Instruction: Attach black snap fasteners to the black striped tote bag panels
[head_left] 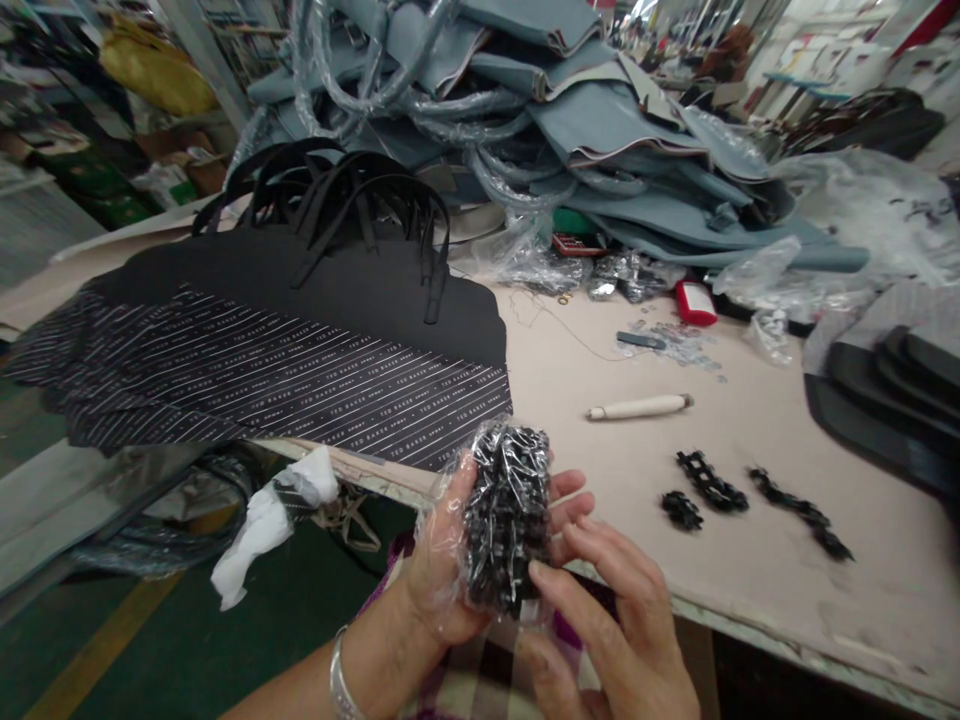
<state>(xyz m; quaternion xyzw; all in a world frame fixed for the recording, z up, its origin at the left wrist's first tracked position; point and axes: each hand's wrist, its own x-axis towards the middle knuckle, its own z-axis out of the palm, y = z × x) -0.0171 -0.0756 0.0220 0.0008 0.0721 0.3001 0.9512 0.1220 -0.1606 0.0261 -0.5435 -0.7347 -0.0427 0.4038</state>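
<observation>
A clear plastic bag (506, 520) packed with small black pieces rests in my left hand (442, 570), just off the table's front edge. The left thumb lies along the bag's side, and the fingertips show past its far side. My right hand (622, 620) is at the bag's lower right, its fingers apart and bent, one fingertip touching the plastic. On the table to the right lie a short black linked strip (711, 482), a longer one (802, 512) and a small black clump (681, 510). The exact kind of the black pieces is too small to tell.
Black bag panels with handles (360, 270) spread over the table's left. Blue-grey bags (615, 130) with plastic-wrapped handles pile up behind. A white pen-like tool (639, 407), a red case (696, 303) and dark panels (892, 400) lie to the right. White paper (277, 515) hangs at front left.
</observation>
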